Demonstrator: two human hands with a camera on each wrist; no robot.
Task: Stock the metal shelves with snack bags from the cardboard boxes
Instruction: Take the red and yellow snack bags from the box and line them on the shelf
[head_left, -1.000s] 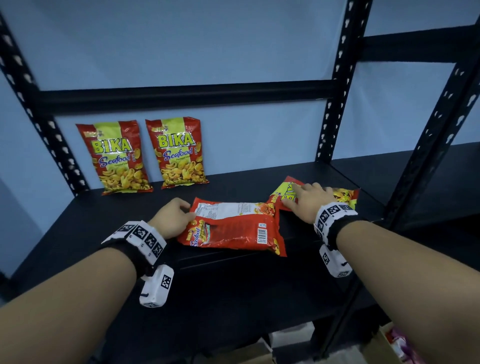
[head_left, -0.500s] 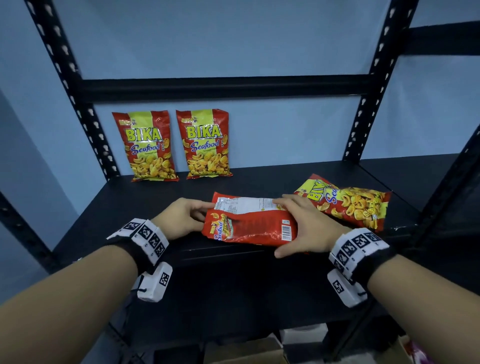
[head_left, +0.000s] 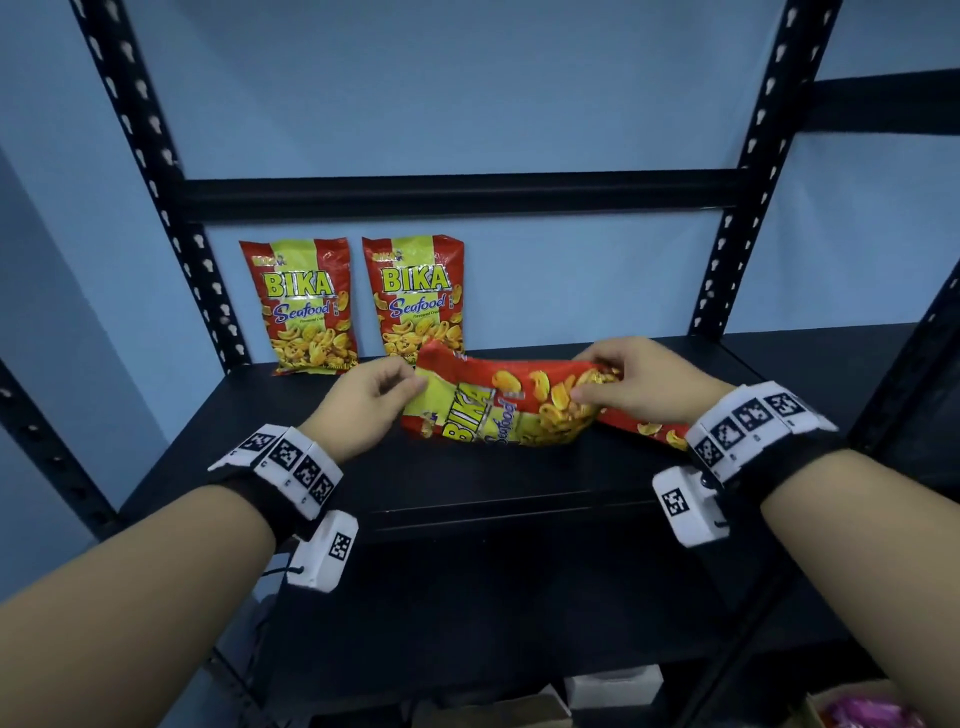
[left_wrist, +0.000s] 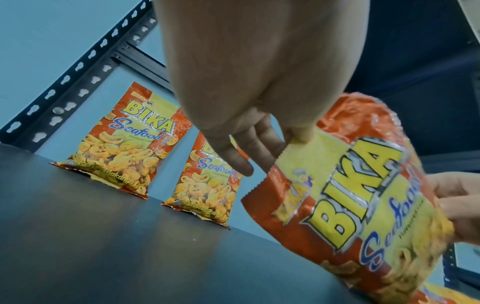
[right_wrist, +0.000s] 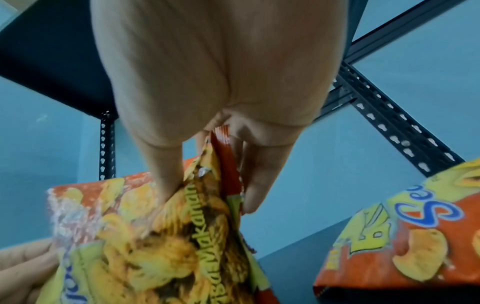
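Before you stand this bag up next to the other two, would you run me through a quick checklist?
1. Left hand pinches the top seal of the red and yellow Bika snack bag: ok.
2. Right hand grips its bottom seal: ok.
3. Bag upright: not ok, held sideways.
4. Black metal shelf bare to the right of the two standing Bika bags: ok.
5. Fourth bag lying flat out of the way: ok.
6. Held bag intact: cannot tell.

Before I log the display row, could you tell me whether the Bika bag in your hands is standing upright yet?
Not yet: the held Bika bag lies sideways, left hand and right hand pinching its ends.
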